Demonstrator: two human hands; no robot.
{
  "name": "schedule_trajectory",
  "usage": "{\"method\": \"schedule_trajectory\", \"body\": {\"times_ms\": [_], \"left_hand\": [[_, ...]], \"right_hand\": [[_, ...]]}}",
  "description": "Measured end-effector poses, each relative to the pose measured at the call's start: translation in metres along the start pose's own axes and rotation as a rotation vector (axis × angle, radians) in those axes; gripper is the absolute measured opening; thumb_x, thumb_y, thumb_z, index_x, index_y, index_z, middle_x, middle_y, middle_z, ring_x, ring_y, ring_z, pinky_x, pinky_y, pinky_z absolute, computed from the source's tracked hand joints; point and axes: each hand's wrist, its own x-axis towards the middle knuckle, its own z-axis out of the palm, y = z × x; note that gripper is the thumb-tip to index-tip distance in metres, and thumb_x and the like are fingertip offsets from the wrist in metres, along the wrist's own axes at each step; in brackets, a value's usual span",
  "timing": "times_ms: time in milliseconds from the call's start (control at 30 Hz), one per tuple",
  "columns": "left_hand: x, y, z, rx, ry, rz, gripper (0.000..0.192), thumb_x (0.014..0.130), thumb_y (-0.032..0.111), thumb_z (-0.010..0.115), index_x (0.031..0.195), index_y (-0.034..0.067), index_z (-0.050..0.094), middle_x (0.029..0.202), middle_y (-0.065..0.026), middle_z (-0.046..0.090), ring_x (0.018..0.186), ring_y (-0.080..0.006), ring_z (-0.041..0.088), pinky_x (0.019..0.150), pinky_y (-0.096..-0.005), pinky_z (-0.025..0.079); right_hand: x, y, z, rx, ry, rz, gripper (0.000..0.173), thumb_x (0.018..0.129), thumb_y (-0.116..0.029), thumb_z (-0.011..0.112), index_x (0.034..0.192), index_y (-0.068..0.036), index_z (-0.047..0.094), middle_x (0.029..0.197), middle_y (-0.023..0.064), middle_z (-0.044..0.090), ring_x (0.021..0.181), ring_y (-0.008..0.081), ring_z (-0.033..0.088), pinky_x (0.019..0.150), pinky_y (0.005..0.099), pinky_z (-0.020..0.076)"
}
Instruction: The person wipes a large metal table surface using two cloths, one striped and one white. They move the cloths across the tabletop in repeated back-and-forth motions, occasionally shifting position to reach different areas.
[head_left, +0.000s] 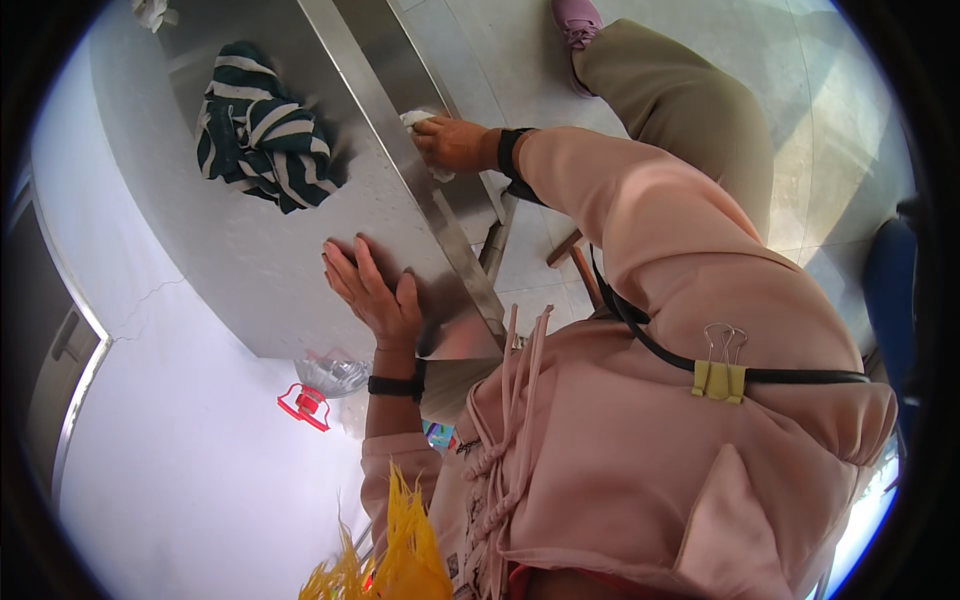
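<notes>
My right hand (452, 145) grips a crumpled white cloth or tissue (415, 118) and presses it against the steel side below the table's front edge. Part of the white wad shows beneath the fingers. Palm down, my left hand (379, 296) lies flat on the stainless steel table (277, 277), near its corner, with fingers and thumb apart. A bunched dark green and white striped cloth (262, 135) rests on the tabletop beyond my left hand. Small wet-looking spots show on the steel around it.
A clear plastic bottle with a red handle (307, 405) is beside the table end, by the white wall (225, 450). More white crumpled material (152, 13) lies at the far end. Wooden stool legs (574, 251) stand beneath me. A door (52, 337) is at left.
</notes>
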Motion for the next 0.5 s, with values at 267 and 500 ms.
{"method": "schedule_trajectory", "body": {"times_ms": [267, 500], "left_hand": [[0.001, -0.001, 0.0, 0.0, 0.004, 0.009, 0.06, 0.094, 0.038, 0.043, 0.142, 0.001, 0.035, 0.151, -0.0312, 0.021, 0.138, -0.0491, 0.021, 0.111, -0.0584, 0.017], [0.001, 0.001, -0.001, 0.004, -0.049, -0.043, 0.063, 0.091, 0.037, 0.047, 0.142, 0.002, 0.033, 0.151, -0.0321, 0.02, 0.138, -0.0505, 0.019, 0.111, -0.0604, 0.016]], "right_hand": [[-0.042, -0.047, -0.003, 0.212, -0.261, -0.232, 0.018, 0.067, -0.024, 0.071, 0.083, -0.016, 0.074, 0.111, 0.002, 0.061, 0.118, 0.0248, 0.046, 0.102, 0.0382, 0.0364], [0.029, 0.056, -0.023, 0.039, -0.011, 0.235, 0.022, 0.074, -0.022, 0.066, 0.09, -0.009, 0.072, 0.125, 0.0082, 0.056, 0.116, 0.0282, 0.047, 0.105, 0.039, 0.0362]]}}
